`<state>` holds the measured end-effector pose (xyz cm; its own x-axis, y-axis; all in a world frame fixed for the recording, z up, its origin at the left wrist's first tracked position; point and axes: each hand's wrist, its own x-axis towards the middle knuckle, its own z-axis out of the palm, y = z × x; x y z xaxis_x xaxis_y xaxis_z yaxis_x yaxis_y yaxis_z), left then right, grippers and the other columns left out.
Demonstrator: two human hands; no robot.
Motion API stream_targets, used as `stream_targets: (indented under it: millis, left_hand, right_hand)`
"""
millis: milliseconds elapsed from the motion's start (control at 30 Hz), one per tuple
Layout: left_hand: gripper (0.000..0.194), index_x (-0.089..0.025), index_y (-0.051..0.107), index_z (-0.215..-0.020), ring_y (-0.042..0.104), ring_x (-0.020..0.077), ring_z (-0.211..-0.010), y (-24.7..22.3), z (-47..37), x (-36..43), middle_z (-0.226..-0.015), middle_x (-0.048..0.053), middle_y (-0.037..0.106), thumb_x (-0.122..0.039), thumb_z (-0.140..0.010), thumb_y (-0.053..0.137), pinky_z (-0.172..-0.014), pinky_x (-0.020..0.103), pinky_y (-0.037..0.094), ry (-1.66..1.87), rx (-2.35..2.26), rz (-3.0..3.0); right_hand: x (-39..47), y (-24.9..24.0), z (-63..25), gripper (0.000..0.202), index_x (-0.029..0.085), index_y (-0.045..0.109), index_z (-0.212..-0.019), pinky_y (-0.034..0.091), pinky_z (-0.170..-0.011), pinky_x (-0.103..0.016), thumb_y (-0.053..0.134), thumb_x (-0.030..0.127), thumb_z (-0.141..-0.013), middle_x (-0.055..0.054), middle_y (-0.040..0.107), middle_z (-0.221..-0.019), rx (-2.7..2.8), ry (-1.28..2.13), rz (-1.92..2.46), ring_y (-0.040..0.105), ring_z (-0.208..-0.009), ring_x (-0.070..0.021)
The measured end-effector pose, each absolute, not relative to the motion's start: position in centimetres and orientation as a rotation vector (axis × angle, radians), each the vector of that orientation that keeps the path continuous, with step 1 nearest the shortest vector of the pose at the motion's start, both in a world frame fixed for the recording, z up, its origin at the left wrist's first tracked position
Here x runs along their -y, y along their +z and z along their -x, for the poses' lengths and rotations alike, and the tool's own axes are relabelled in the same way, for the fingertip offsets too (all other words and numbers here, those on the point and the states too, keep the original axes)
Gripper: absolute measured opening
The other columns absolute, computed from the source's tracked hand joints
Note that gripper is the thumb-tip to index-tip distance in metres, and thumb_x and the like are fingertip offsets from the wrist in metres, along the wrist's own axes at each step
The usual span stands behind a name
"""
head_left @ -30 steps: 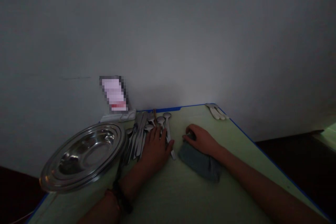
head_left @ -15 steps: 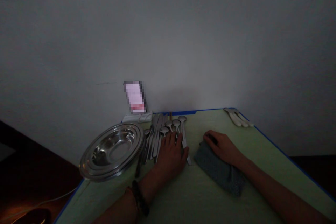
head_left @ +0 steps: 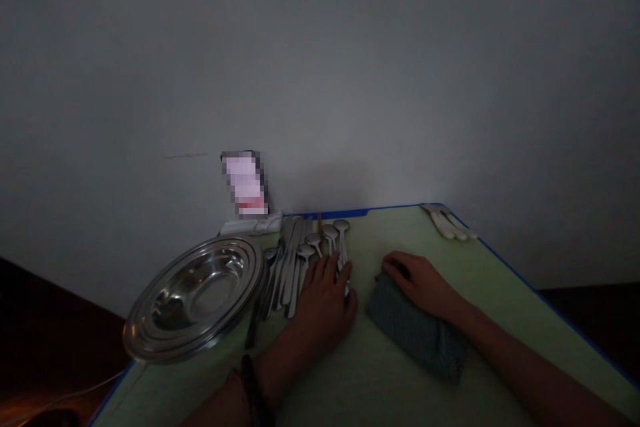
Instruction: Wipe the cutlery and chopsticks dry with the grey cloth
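Note:
My left hand (head_left: 325,300) lies palm down over the handles of several metal spoons (head_left: 330,233), its fingers spread and resting on them. The rightmost spoon (head_left: 341,230) runs down under the fingers, and its handle end is hidden by the hand. Just left of the spoons lie several table knives (head_left: 289,267), side by side. My right hand (head_left: 423,283) rests on a folded grey-blue cloth (head_left: 413,330), fingers curled over its upper edge.
Stacked shiny metal plates (head_left: 195,303) stand at the table's left edge. Behind them a phone (head_left: 246,183) leans on the wall above a white packet (head_left: 253,223). White-handled utensils (head_left: 445,220) lie at the far right corner of the green table (head_left: 500,320).
The rightmost spoon's handle has swung left, in line with the others and under my left hand. My right hand stays on the cloth. The view has shifted slightly.

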<state>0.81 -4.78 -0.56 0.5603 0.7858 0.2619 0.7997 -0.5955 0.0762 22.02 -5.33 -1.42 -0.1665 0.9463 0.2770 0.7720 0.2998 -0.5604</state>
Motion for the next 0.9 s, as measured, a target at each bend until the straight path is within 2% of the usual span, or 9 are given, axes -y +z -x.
stream_targets:
  millis: [133, 300, 367, 467, 633, 800, 900]
  left_hand:
    - [0.043, -0.017, 0.047, -0.126, 0.04, 0.0275, -0.121, -0.52, -0.88, 4.78, -0.133, 0.011, 0.046, -0.021, -0.084, 0.042, -0.103, 0.045, 0.029, -0.389, 1.372, 2.724]
    - [0.05, -0.013, 0.039, -0.133, 0.03, 0.0301, -0.13, -0.74, -1.0, 4.87, -0.141, 0.014, 0.037, -0.037, -0.088, 0.039, -0.105, 0.048, 0.025, -0.384, 1.392, 2.704]
    - [0.051, -0.011, 0.041, -0.13, 0.031, 0.0309, -0.129, -0.64, -1.12, 4.92, -0.138, 0.016, 0.04, -0.04, -0.088, 0.038, -0.106, 0.049, 0.024, -0.379, 1.405, 2.679]
    - [0.045, -0.008, 0.049, -0.122, 0.035, 0.0307, -0.126, -0.49, -1.19, 4.96, -0.131, 0.017, 0.048, -0.035, -0.087, 0.04, -0.107, 0.049, 0.022, -0.377, 1.392, 2.633]
    - [0.045, -0.015, 0.039, -0.132, 0.028, 0.0263, -0.132, -0.84, -0.96, 4.78, -0.139, 0.01, 0.041, -0.029, -0.089, 0.037, -0.109, 0.047, 0.02, -0.416, 1.259, 2.695]
    - [0.038, -0.016, 0.049, -0.124, 0.028, 0.0264, -0.131, -0.74, -1.01, 4.63, -0.135, 0.01, 0.045, -0.026, -0.089, 0.036, -0.109, 0.048, 0.019, -0.382, 1.205, 2.745]
    - [0.036, -0.016, 0.051, -0.12, 0.037, 0.0259, -0.125, -0.3, -1.16, 4.77, -0.127, 0.01, 0.051, -0.025, -0.088, 0.039, -0.108, 0.045, 0.022, -0.401, 1.221, 2.753]
  right_hand:
    - [5.37, -1.47, -22.04, 0.025, 0.019, 0.058, -0.086, 0.043, -0.071, -0.031, 0.038, 0.033, -0.089, -0.005, 0.064, -0.081, 2.0, 0.384, 1.513, 0.059, -0.075, -0.0183]
    - [5.35, -1.54, -22.09, 0.025, 0.019, 0.058, -0.085, 0.042, -0.07, -0.031, 0.038, 0.033, -0.089, -0.004, 0.064, -0.079, 2.008, 0.383, 1.505, 0.059, -0.074, -0.0179]
    - [5.33, -1.48, -22.1, 0.025, 0.019, 0.058, -0.084, 0.042, -0.07, -0.031, 0.038, 0.033, -0.089, -0.004, 0.063, -0.078, 2.009, 0.376, 1.509, 0.059, -0.073, -0.0177]
    - [5.31, -1.33, -22.06, 0.025, 0.019, 0.058, -0.085, 0.043, -0.07, -0.031, 0.038, 0.032, -0.089, -0.005, 0.064, -0.079, 2.016, 0.364, 1.518, 0.059, -0.074, -0.0181]
    - [5.39, -1.21, -22.0, 0.025, 0.019, 0.058, -0.085, 0.043, -0.071, -0.031, 0.038, 0.031, -0.088, -0.005, 0.064, -0.079, 2.014, 0.371, 1.518, 0.059, -0.074, -0.0185]
    - [5.4, -1.38, -22.06, 0.025, 0.019, 0.058, -0.083, 0.043, -0.069, -0.031, 0.038, 0.032, -0.088, -0.005, 0.064, -0.078, 2.021, 0.359, 1.52, 0.058, -0.072, -0.0182]
    - [5.35, -1.47, -22.06, 0.025, 0.018, 0.058, -0.084, 0.043, -0.07, -0.031, 0.038, 0.032, -0.089, -0.005, 0.064, -0.079, 2.021, 0.367, 1.527, 0.059, -0.073, -0.0181]
